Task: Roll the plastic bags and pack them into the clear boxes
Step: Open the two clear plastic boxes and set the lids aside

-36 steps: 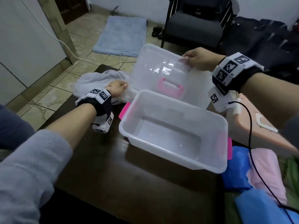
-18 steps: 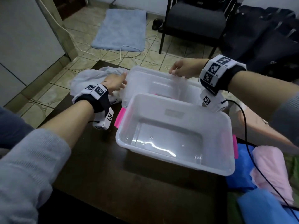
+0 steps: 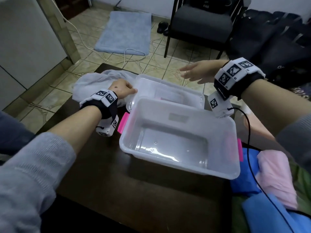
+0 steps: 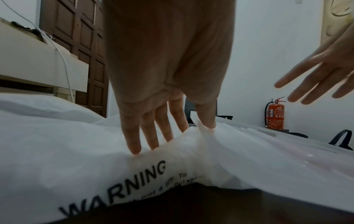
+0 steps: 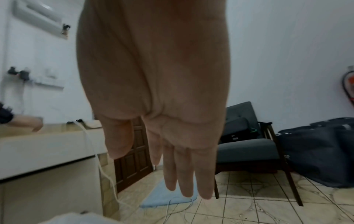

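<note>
— Two hands, and neither one grips anything, I think. Why is the table used like this?

— It carries everything. The box stands open just in front of both wrists, so I judge it waits for the first roll; nothing is inside it.

— And the lid?

— It lies flat beyond the box, between the two hands, below the right hand. There it does not block the opening.

— What does that right hand do?

— It hangs in the air over the far edge of the lid, fingers straight and spread, touching nothing.

— Where is the bag?

— The white bag is under the left hand, spread loose on the table to the left of the lid. The wrist view shows a warning print on it.

— Why is the left hand placed so?

— Its fingertips press the film down, fingers straight, thumb at a raised fold. Thin film slides easily, so perhaps the hand keeps it in place before rolling.

— More bags?

— Blue and pink ones lie near the right elbow, probably for later.
</note>
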